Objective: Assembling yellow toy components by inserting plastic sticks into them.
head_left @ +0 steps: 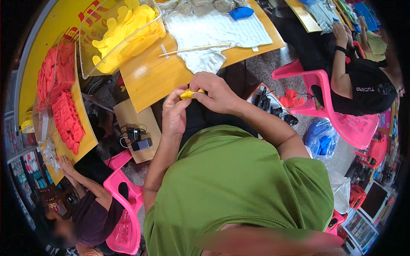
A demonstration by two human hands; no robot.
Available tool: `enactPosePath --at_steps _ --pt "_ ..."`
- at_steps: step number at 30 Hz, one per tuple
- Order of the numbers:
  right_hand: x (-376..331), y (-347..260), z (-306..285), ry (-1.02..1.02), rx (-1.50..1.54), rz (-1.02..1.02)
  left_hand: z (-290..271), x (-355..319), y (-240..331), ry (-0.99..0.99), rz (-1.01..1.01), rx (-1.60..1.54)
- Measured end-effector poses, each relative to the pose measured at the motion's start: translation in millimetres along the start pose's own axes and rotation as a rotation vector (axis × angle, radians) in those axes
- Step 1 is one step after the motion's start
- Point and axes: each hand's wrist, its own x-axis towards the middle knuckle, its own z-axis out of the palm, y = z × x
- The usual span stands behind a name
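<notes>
A small piece of yellow fabric (186,94) is pinched between my two hands, just off the near edge of the wooden table. My left hand (174,115) grips it from the left, its fingers closed. On the other side my right hand (215,93) holds it with thumb and bent fingers. The fabric is mostly hidden by fingers, so its full shape does not show. Beyond my hands lies a white cloth (213,30) with a thin wooden stick (194,50) across it. A clear plastic bin (87,64) to the left holds a heap of similar yellow pieces (121,38).
A blue bundle (241,13) lies on the white cloth. At left, red fabric pieces (68,121) cover another table beside a seated person. Pink chairs (324,85) stand at both sides; another person sits at right. Chargers (139,138) rest on a cardboard box (149,155).
</notes>
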Motion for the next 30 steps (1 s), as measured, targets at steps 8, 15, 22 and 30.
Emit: enactPosePath --at_steps 8,15,22,30 --pt "-1 -13 1 0.009 -0.014 0.110 -2 -18 0 0.141 0.131 0.873" --pt "0 -2 -13 -0.121 -0.199 0.016 8 -25 19 0.037 0.353 0.565" --pt "-7 -8 -13 0.095 0.247 0.240 6 -17 19 0.156 0.255 0.043" --pt "-3 2 -14 0.182 -0.350 -0.223 2 -22 26 0.076 0.022 -0.221"
